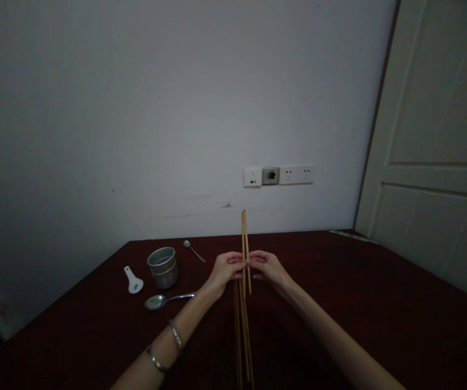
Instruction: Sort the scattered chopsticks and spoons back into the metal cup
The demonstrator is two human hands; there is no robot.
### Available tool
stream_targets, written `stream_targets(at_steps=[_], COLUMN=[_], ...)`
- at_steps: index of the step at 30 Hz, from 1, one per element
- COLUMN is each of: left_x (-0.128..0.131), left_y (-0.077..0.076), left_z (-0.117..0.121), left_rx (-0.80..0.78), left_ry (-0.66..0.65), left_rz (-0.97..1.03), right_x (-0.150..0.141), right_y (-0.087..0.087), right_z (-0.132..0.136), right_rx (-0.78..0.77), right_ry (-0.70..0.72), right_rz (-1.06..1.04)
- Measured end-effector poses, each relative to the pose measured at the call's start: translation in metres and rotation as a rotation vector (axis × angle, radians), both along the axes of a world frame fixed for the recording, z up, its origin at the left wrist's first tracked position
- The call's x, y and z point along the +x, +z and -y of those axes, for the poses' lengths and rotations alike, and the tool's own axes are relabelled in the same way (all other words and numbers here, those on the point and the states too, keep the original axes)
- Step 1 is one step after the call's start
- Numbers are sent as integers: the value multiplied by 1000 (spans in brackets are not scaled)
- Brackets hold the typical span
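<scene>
Both my hands meet over the middle of a dark red table (339, 303). My left hand (226, 271), with two bangles on its wrist, and my right hand (266, 267) pinch a pair of wooden chopsticks (245, 238) held upright between them, tips pointing up. Several more chopsticks (242, 336) lie on the table below the hands, running toward me.
To the left stand a small metal cup (163, 267), a white ceramic spoon (133, 280), a large metal spoon (164, 300) and a small metal spoon (193, 249). A white wall with sockets (279, 175) is behind, and a door (436, 162) at right.
</scene>
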State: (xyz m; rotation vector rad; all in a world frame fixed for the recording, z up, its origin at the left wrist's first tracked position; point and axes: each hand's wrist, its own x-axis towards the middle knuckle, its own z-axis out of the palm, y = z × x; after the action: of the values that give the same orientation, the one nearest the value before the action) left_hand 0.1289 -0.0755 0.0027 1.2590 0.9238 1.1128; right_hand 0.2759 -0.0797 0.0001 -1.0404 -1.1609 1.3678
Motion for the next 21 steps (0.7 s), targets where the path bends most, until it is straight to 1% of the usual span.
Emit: stream_targets(at_steps=[5, 10, 15, 21], left_x=[0, 1, 0, 0], left_y=[1, 3, 2, 4], left_z=[2, 3, 3, 5], left_rx=[11, -15, -16, -31], left_ry=[2, 4, -52, -75], left_rz=[-10, -5, 21, 15], right_x=[0, 2, 5, 7], right_y=[2, 5, 9, 11], right_z=[2, 4, 5, 7], right_rx=[1, -21, -47, -77], right_ry=[14, 3, -12, 5], right_rz=[33, 48, 85, 92])
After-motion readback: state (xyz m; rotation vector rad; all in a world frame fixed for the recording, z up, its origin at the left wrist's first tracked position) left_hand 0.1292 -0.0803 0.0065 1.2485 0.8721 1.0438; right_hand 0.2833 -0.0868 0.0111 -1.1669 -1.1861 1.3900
